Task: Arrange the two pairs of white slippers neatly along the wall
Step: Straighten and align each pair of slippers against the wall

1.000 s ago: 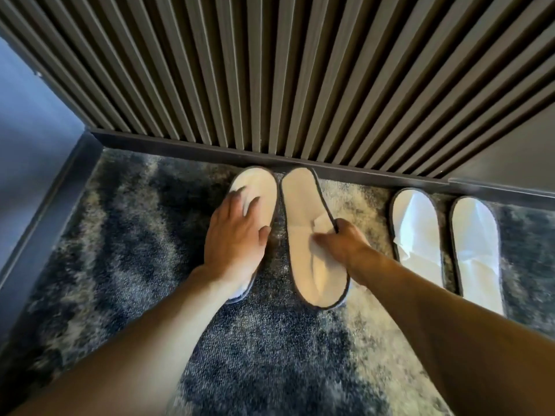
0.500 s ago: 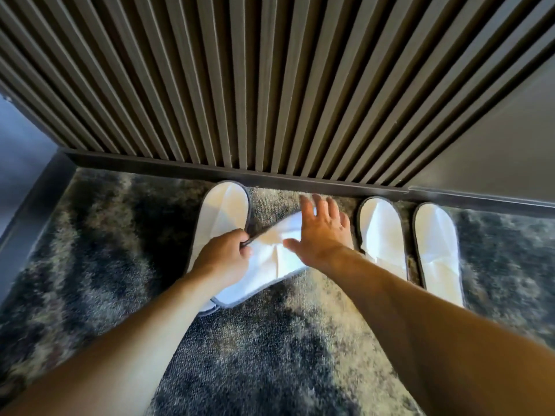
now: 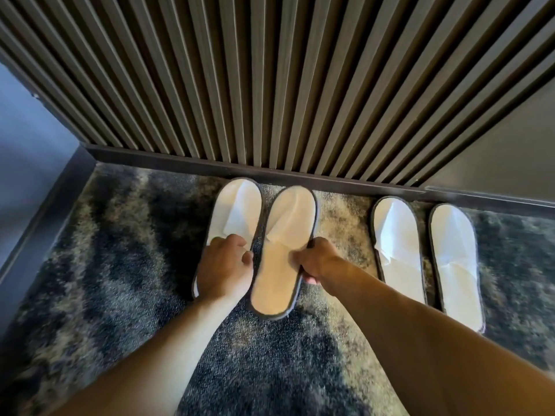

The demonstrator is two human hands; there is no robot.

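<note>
mottled grey carpet [image 3: 105,265] by the slatted brown wall [image 3: 270,85]: the second white fabric slipper [image 3: 285,235], crooked a moment ago, now sits straight beside its mate [image 3: 234,208], left hand [image 3: 223,270] and right hand [image 3: 318,261] gripping them, other pair [image 3: 420,250] already neat.

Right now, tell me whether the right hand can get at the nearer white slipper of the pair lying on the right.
Probably yes: the right hand grips the tilted slipper, but only bare carpet separates them.

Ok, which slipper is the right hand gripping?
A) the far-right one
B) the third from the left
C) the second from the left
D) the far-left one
C: the right hand clasps the edge of the second slipper from the left, while the left hand rests on the far-left slipper.
</note>
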